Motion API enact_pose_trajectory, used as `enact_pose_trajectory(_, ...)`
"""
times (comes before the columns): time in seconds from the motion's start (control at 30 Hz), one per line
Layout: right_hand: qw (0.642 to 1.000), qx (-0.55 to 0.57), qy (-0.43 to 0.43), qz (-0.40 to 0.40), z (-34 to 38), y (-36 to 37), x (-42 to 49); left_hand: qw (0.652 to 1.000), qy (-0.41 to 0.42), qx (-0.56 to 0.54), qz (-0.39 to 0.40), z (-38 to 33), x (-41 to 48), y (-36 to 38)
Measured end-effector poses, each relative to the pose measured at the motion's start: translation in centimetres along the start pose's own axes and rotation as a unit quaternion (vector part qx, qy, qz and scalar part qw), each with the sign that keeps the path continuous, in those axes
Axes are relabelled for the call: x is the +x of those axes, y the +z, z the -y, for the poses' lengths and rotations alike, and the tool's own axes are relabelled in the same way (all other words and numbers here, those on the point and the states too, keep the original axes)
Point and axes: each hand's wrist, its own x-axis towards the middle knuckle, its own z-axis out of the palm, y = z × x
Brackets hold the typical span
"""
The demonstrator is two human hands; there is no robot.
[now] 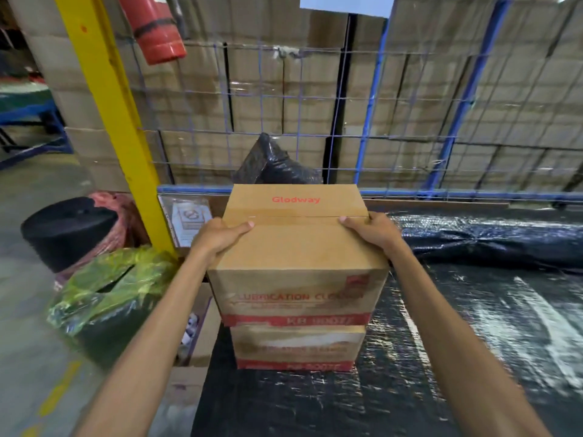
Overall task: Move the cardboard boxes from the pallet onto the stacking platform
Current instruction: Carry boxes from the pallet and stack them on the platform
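A brown cardboard box [296, 244] with red "Glodway" print on its taped lid sits on top of a second, similar box [298, 348]. The lower box rests on a platform covered in black plastic film [457, 342]. My left hand [217, 236] grips the top box's left upper edge, thumb across the lid. My right hand [372, 230] grips its right upper edge the same way. Both forearms reach in from the bottom of the view. The bottom of the top box lines up roughly with the lower box.
A yellow steel post [116, 121] stands just left of the boxes. Behind runs a blue wire-mesh fence [372, 121] with wrapped cartons beyond it. A black bag [274, 162] sits behind the boxes, a green-wrapped bundle [107, 291] and a black roll [69, 228] at left.
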Motion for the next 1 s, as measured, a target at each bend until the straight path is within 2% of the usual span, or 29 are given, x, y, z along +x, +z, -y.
enact_pose_trajectory(0.2, 0.997, 0.0, 0.07, 0.032, -3.4, 2.5, 2.5, 0.999, -0.024, 0.042, 0.004, 0.0, 0.8, 2.6)
enact_pose_trajectory(0.33, 0.997, -0.01, 0.065, 0.044, -3.6, 2.7, 2.3, 0.997, -0.045, 0.053, 0.012, 1.0, 1.9, 2.2)
enact_pose_trajectory(0.43, 0.996, -0.068, 0.048, 0.01, -2.7, 2.7, 1.1, 0.999, -0.036, 0.031, -0.025, 0.2, -0.7, 1.7)
enact_pose_trajectory(0.57, 0.979, -0.177, -0.056, -0.079, 1.2, 4.2, -2.5, 0.996, 0.032, 0.035, -0.075, -0.4, -5.0, -0.6)
enact_pose_trajectory(0.7, 0.957, -0.111, -0.251, -0.089, 5.6, 11.3, -12.4, 0.981, 0.116, 0.06, -0.142, 4.6, -13.8, -5.4)
enact_pose_trajectory(0.77, 0.937, -0.091, -0.333, -0.058, 6.9, 16.5, -18.0, 0.967, 0.141, 0.088, -0.193, 9.1, -19.4, -8.1)
enact_pose_trajectory(0.83, 0.915, -0.073, -0.397, 0.015, 8.6, 23.1, -24.5, 0.956, 0.118, 0.094, -0.251, 15.7, -25.4, -11.7)
enact_pose_trajectory(0.9, 0.897, -0.045, -0.429, 0.1, 9.1, 28.9, -30.2, 0.951, 0.061, 0.095, -0.287, 22.3, -31.0, -14.5)
enact_pose_trajectory(1.0, 0.849, -0.049, -0.468, 0.241, 8.1, 38.4, -41.5, 0.937, -0.068, 0.099, -0.328, 33.5, -42.8, -18.7)
